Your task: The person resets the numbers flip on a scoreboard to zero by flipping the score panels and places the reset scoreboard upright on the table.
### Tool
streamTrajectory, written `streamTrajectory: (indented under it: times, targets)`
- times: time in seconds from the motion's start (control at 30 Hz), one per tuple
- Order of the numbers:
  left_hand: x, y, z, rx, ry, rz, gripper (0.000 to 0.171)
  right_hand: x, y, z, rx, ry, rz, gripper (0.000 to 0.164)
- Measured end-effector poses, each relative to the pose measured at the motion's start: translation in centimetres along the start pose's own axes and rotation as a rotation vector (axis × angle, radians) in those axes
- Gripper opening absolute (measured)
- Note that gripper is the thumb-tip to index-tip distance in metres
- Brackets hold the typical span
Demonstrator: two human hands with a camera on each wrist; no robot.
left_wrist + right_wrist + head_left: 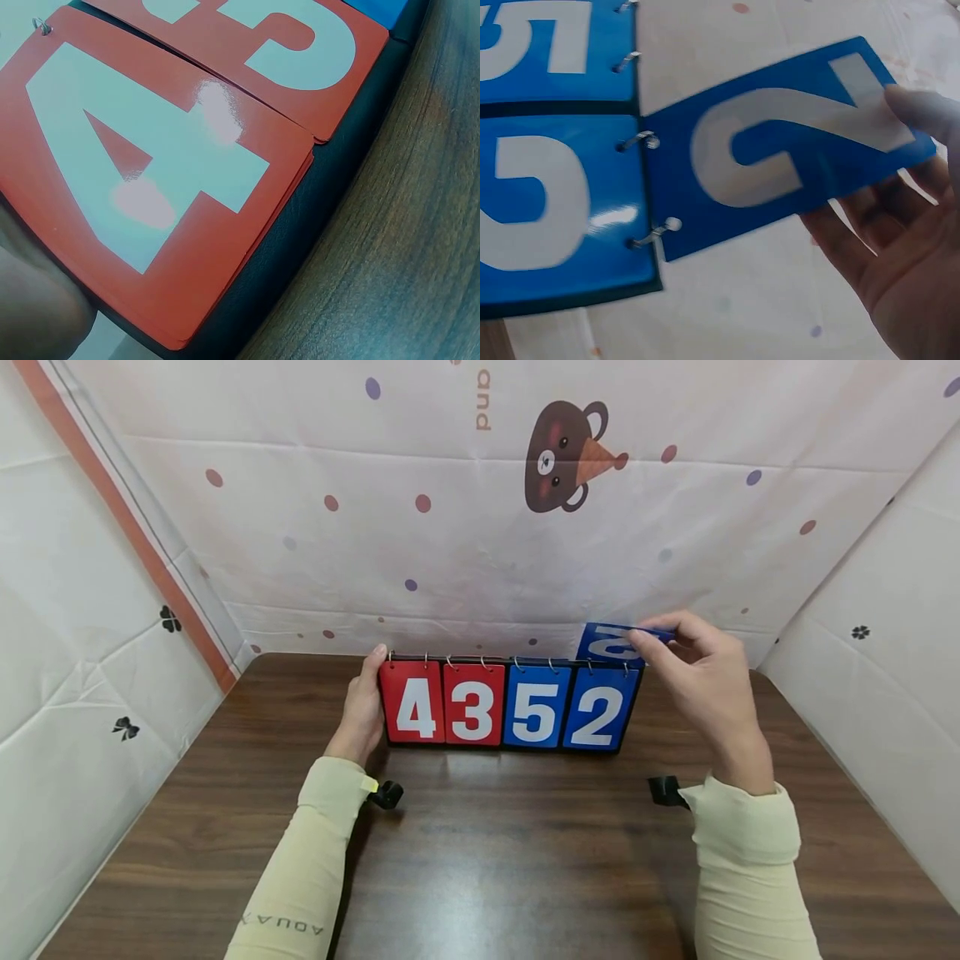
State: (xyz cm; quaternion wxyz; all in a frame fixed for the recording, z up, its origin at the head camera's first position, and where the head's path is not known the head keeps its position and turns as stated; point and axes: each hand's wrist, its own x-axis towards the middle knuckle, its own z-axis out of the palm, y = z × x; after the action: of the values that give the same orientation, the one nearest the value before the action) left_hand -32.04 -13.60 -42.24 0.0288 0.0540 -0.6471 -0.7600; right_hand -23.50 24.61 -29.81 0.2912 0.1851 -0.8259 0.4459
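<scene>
A flip scoreboard (472, 750) stands on the table, its red cards reading 4 and 3, its blue cards 5 and 2. At its left end my left hand (362, 710) holds the side edge, a fingertip up at the top corner. The left wrist view has the red 4 card (225, 277) close up, with part of that hand (41, 300) beside it. My right hand (708, 672) pinches the outer end of a raised blue card (761, 191) marked 2, thumb on the numbered face. Metal rings (649, 141) join this card to the board's top edge.
The brown wooden table (480, 843) reaches back to a pale cloth wall (465, 552) with dots and a bear print, close behind the scoreboard. Cloth also hangs at both sides. A black piece (386, 795) sits at my left wrist, another (665, 791) at my right.
</scene>
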Motion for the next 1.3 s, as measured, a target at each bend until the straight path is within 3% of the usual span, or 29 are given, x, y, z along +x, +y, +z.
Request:
streamTrajectory:
  times: [0.23,0.43,0.63,0.8,1.13,1.3]
  targets:
    - [0.0,0.1,0.0,-0.003,-0.005,-0.007,0.061,-0.7,-1.6,-1.4,-0.159,-0.163,-0.011,0.015]
    - [0.0,0.2,-0.1,-0.001,-0.010,0.002,0.059,-0.9,-2.7,-2.1,-0.261,-0.379,0.009,0.013]
    - [-0.1,0.3,-0.2,-0.002,-0.005,-0.003,0.058,-0.9,-3.1,-2.2,-0.276,-0.579,0.050,0.016]
    - [-0.1,0.3,-0.2,0.007,0.001,-0.001,0.057,-1.0,-3.1,-2.0,-0.261,-0.645,0.101,0.022]
    - [-0.2,0.1,-0.1,0.004,-0.012,-0.014,0.060,-1.4,-2.5,-1.6,-0.364,-0.818,0.184,0.021]
    - [-0.2,0.1,0.0,0.008,-0.011,-0.009,0.059,-1.4,-2.0,-0.8,-0.367,-0.858,0.220,0.022]
